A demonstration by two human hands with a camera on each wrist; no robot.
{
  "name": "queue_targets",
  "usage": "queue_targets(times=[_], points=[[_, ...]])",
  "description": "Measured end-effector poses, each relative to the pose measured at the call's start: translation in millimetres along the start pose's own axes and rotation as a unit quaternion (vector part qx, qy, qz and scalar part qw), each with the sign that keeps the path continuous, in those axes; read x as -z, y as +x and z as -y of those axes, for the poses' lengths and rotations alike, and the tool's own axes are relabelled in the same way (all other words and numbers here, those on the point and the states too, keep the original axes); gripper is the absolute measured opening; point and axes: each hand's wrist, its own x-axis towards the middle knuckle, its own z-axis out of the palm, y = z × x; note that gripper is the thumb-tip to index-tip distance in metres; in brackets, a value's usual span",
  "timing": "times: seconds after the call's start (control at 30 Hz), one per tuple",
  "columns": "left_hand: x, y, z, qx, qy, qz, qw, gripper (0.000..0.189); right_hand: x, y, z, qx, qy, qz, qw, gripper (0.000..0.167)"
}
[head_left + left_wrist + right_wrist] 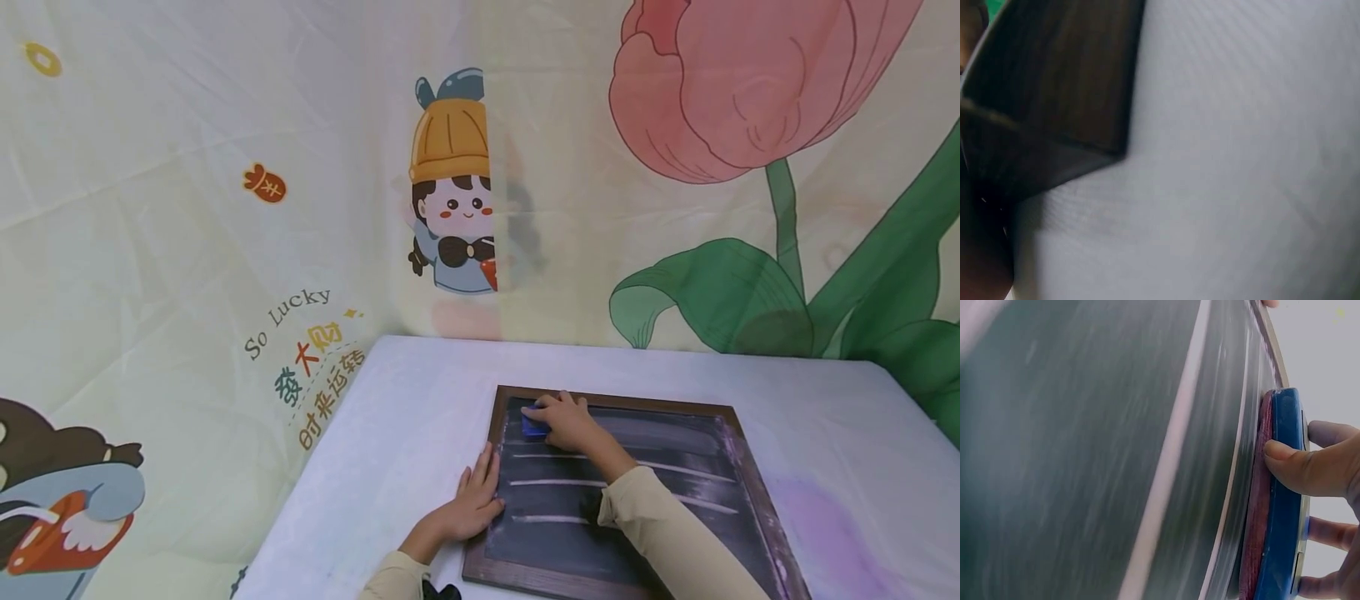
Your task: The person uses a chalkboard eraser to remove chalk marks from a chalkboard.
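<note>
A framed blackboard (pixel 555 500) lies on the white-covered table, with several white chalk lines across it. Near its upper left corner my right hand (pixel 573 423) grips a blue chalkboard eraser (pixel 534 428). In the right wrist view, the thumb and fingers hold the sides of the eraser (pixel 1286 494), and its reddish felt face (pixel 1256 531) is against the board. My left hand (pixel 471 502) rests on the board's left frame with its fingers straight. The left wrist view shows mostly a corner of the dark wooden frame (pixel 1079 75); little of the hand appears there.
The white-covered table (pixel 420 400) extends on both sides of the board. A purple stain (pixel 832 525) marks the cloth at the right. Behind stands a printed backdrop (pixel 555 300) with a large tulip and cartoon figures. A black object (pixel 441 591) sits by the left sleeve.
</note>
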Motion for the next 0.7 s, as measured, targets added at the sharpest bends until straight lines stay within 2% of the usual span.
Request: queue_targets(times=[0.23, 0.37, 0.47, 0.7], points=[[1.5, -0.3, -0.4, -0.004, -0.001, 0.004, 1.0, 0.069, -3, 11.3, 21, 0.006, -0.005, -0.001, 1.0, 0.059], [1.5, 0.3, 0.7, -0.009, 0.002, -0.002, 1.0, 0.069, -7, 13.8, 26, 0.0, -0.007, -0.015, 0.9999, 0.058], [1.7, 0.4, 2.2, -0.012, 0.002, -0.006, 0.9999, 0.069, -10, 13.3, 27, -0.009, -0.002, -0.022, 0.9997, 0.057], [2.5, 2.3, 2.6, 0.005, -0.004, 0.007, 1.0, 0.075, -13, 4.5, 17, -0.025, 0.014, -0.03, 0.9991, 0.056]])
